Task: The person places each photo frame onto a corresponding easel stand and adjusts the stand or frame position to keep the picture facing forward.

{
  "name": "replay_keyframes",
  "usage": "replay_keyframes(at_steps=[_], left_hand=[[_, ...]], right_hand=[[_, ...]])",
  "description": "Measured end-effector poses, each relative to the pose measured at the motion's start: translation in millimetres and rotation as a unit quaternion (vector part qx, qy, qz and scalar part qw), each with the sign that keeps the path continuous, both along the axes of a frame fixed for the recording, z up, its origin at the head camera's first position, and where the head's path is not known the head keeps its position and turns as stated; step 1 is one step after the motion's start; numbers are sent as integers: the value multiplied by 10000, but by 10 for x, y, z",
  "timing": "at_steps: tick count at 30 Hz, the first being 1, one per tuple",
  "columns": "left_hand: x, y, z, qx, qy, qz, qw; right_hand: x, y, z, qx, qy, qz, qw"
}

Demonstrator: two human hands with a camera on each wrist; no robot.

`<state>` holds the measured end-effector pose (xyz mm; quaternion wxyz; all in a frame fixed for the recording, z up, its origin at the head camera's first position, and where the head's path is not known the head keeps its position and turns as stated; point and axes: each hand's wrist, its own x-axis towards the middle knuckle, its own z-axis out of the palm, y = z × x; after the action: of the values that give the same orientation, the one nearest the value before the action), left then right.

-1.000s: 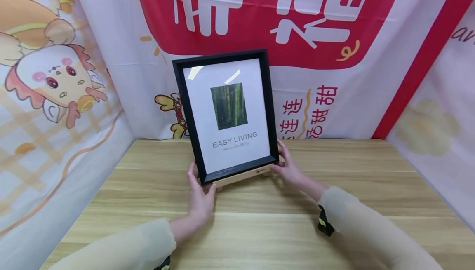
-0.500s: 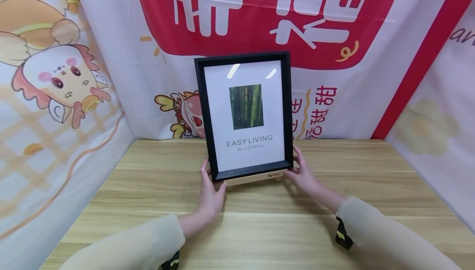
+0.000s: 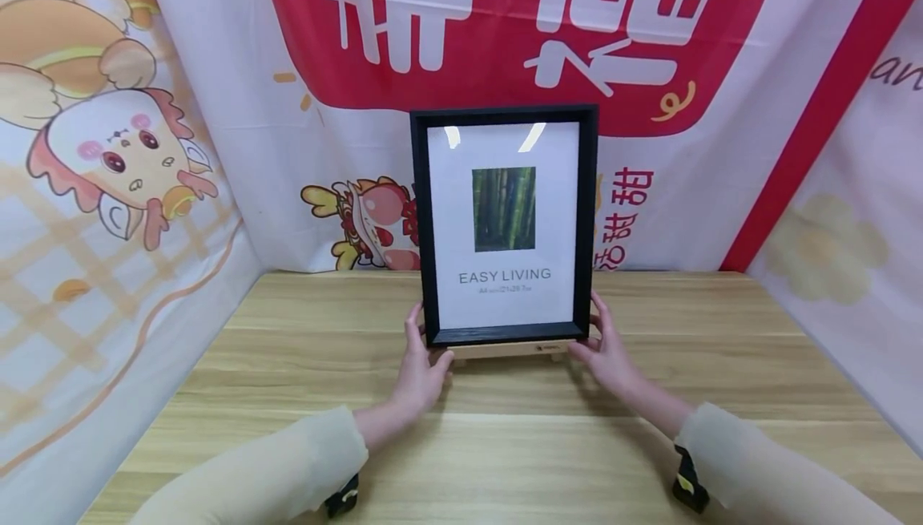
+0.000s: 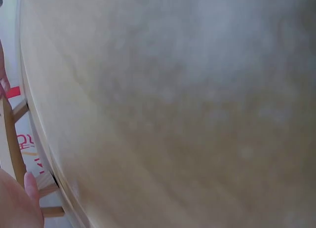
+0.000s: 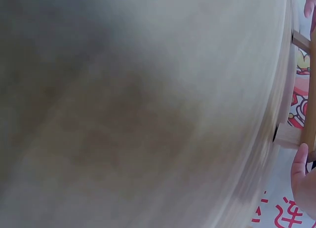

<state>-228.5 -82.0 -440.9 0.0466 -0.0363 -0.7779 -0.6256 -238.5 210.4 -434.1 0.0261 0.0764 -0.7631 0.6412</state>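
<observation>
You're holding the black picture frame (image 3: 505,224) upright on its little wooden stand (image 3: 505,349), mid-table (image 3: 288,397) near the banner backdrop (image 3: 216,108). Your left hand (image 3: 421,373) and right hand (image 3: 609,353) are gripping the bottom corners; wrist views are too blurry to confirm finger wrap.

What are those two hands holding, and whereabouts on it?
A black picture frame on a wooden stand. The left hand grips the lower left corner, the right hand the lower right corner.
</observation>
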Motion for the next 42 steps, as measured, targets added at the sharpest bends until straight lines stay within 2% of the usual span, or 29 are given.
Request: replay_keyframes(at_steps=[13, 21, 34, 39, 42], left_hand=[[-97, -13, 13, -47, 80, -334, 9994], [-113, -9, 5, -78, -61, -333, 9994], [-134, -4, -3, -45, 46, -366, 9993], [-124, -77, -22, -46, 215, -408, 9989], [-117, -203, 7, -279, 313, -396, 9983]], right_hand=[[121, 22, 10, 215, 19, -210, 9995], [132, 31, -15, 162, 32, -184, 9997], [117, 34, -2, 301, 60, -238, 9992], [155, 41, 10, 262, 70, -189, 9995], [226, 90, 77, 305, 189, -158, 9992]])
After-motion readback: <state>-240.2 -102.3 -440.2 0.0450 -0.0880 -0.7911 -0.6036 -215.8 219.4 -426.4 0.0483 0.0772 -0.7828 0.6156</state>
